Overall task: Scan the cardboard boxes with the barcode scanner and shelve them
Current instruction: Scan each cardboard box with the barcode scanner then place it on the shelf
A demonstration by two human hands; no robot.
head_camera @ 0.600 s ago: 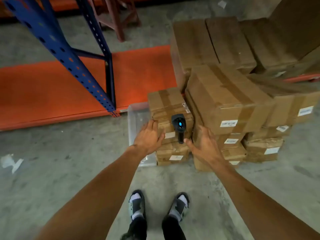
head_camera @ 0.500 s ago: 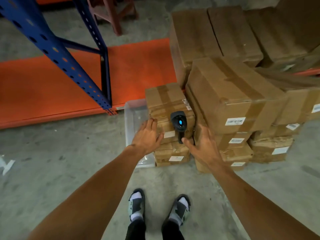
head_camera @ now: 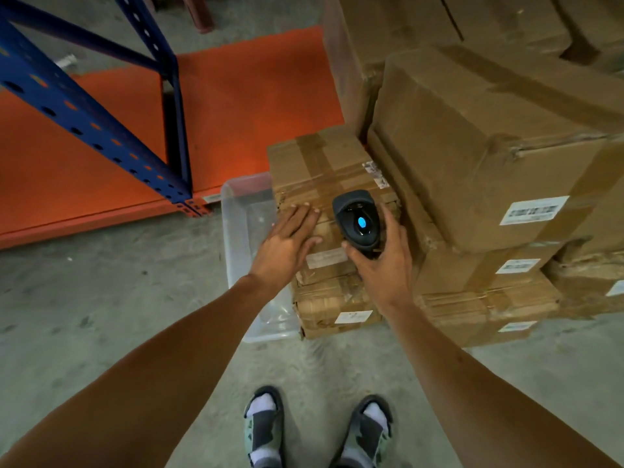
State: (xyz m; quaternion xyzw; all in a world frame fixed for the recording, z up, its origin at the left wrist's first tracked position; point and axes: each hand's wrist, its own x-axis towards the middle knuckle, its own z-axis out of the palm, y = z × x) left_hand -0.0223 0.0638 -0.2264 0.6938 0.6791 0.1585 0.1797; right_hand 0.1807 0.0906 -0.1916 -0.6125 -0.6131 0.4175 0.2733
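Observation:
A black barcode scanner (head_camera: pixel 358 224) with a lit blue dot lies on the top cardboard box (head_camera: pixel 320 170) of a low stack in front of me. My right hand (head_camera: pixel 381 265) wraps around the scanner's handle, thumb on its left and fingers on its right. My left hand (head_camera: pixel 287 244) rests flat on the near left edge of that same box, fingers spread. White labels show on the front faces of the boxes beneath. A larger pile of cardboard boxes (head_camera: pixel 489 146) rises directly to the right.
A clear plastic bin (head_camera: pixel 243 231) stands on the concrete floor against the stack's left side. Behind it, a blue rack upright (head_camera: pixel 84 119) meets an orange shelf deck (head_camera: pixel 236 103) low to the floor. My sandalled feet (head_camera: pixel 317 430) stand just before the boxes.
I have leaned closer to the stack. My right hand moved from beside the scanner onto its handle and closed around it. My left hand slid up onto the box top.

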